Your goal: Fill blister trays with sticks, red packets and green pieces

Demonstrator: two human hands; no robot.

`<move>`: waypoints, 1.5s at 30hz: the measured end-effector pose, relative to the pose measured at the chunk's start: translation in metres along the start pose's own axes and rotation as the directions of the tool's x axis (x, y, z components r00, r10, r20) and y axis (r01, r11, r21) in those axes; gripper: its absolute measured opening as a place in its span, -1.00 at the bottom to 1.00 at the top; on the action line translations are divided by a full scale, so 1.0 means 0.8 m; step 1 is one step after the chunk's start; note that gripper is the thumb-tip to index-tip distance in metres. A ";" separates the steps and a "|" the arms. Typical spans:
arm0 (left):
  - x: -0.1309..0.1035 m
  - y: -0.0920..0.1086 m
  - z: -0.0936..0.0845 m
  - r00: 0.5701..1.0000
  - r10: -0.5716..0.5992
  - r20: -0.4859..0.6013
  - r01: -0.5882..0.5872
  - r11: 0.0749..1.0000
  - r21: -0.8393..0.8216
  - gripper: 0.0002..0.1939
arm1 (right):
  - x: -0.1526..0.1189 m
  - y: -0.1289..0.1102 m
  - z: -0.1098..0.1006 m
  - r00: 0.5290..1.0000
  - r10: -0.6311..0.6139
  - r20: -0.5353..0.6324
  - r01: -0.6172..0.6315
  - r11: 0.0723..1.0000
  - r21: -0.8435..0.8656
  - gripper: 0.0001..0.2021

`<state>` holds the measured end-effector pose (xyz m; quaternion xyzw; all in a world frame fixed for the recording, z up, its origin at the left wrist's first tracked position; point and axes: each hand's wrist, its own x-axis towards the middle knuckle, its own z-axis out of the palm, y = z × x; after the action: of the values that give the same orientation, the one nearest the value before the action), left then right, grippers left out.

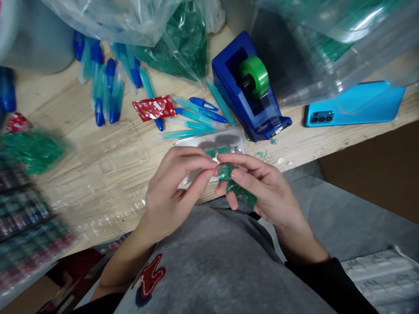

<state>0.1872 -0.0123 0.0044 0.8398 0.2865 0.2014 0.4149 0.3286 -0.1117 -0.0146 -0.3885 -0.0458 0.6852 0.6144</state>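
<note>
Several shiny green translucent film pieces [242, 195] lie bunched in my right hand [270, 192], whose thumb and fingers close on them. My left hand [175, 187] pinches with thumb and index tip right beside the topmost green piece; what sits between those tips is too small to make out. Both hands are held over a shallow white plastic tray [240, 136] at the table's front edge. Inside the tray, small green squares [222, 150] show past my fingers, while the rest is covered by my hands.
Behind the tray stands a blue tape dispenser [231, 72] with green tape. Blue-and-teal pens [199, 115] and a red packet [154, 108] are scattered left of it. A blue phone [360, 104] lies right; clear trays [108, 152] and a green bundle [32, 150] lie left.
</note>
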 end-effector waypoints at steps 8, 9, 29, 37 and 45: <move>-0.006 0.021 0.002 0.965 0.152 0.212 -0.212 0.931 0.298 -0.70 | 0.009 0.007 0.012 0.962 0.132 -0.237 -0.102 0.986 0.134 -0.92; -0.006 0.021 0.003 0.966 0.146 0.211 -0.210 0.924 0.320 -0.69 | 0.010 0.008 0.013 0.962 0.129 -0.241 -0.096 0.985 0.142 -0.92; -0.013 0.006 -0.010 0.974 -0.226 0.025 0.227 0.957 -0.182 -0.96 | -0.003 0.013 0.011 0.995 0.037 -0.089 -0.039 0.999 -0.018 -0.82; -0.019 -0.003 -0.011 0.962 -0.252 0.103 0.271 0.925 -0.266 -0.88 | -0.009 0.004 0.012 0.973 -0.223 -0.056 0.143 0.777 -0.612 -0.84; -0.018 -0.008 0.033 0.987 -0.056 0.152 0.031 0.986 0.166 -0.91 | -0.021 0.016 -0.028 0.947 -0.252 -0.199 0.020 0.666 -0.746 -0.94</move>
<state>0.1893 -0.0338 -0.0174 0.8776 0.2870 0.1020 0.3702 0.3306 -0.1384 -0.0286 -0.6924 -0.2572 0.4967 0.4558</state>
